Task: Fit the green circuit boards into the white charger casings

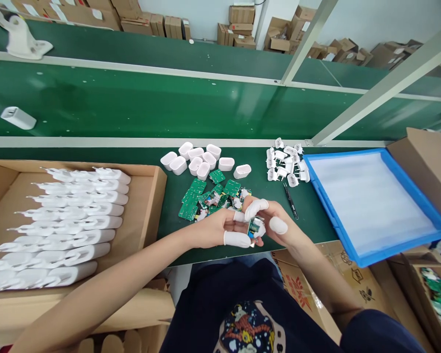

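Both hands meet over the bench's front edge, with white finger cots on several fingers. Between them is a small circuit board assembly with a green board and a white part. My left hand grips it from the left with thumb and fingers. From the right, my right hand closes on it too, its fingers partly hiding it. Just beyond lies a pile of green circuit boards, some with components facing up. White plastic housings stand behind the pile. Small white plug parts lie to the right, near black tweezers.
On the left, a cardboard box holds rows of white housings. A blue-framed tray lies at right, beside a brown carton. A metal post rises behind. One white charger rests on the green ledge.
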The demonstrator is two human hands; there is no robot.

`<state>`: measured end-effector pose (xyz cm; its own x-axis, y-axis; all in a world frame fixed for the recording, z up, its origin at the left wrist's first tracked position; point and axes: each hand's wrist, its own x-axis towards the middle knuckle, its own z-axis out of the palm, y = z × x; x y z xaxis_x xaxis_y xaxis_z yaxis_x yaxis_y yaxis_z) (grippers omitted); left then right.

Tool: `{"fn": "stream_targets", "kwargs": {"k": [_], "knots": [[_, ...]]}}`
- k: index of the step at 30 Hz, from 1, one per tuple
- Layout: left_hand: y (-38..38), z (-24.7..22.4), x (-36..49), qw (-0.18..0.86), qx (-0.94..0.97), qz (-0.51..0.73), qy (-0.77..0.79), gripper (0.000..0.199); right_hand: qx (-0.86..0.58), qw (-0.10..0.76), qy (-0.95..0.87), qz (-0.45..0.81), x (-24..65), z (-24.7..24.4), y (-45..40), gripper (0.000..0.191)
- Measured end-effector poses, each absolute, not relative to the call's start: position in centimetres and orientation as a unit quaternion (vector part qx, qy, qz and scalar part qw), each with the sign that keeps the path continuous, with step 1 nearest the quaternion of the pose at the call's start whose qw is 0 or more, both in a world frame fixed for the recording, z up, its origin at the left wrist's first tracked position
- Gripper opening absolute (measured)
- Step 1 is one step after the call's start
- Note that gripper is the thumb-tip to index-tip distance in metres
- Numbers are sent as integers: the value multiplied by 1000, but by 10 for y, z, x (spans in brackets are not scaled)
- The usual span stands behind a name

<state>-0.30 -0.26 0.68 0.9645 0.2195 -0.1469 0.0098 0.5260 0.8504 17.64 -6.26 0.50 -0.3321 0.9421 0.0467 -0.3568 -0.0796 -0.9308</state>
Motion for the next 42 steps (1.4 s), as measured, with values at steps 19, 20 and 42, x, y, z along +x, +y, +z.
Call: {"fn": "stream_targets", "kwargs": {"k": [19,20,42], "knots": [[1,5,-1,844,484,153,177,44,-448,452,-687,350,184,20,-70,51],[2,4,-1,837,489,163,183,45,-459,453,-680,348,185,18,-70,60],[8,7,-7,509,720,283,379,52,-497,440,-656,358,206,10,-5,28]]}}
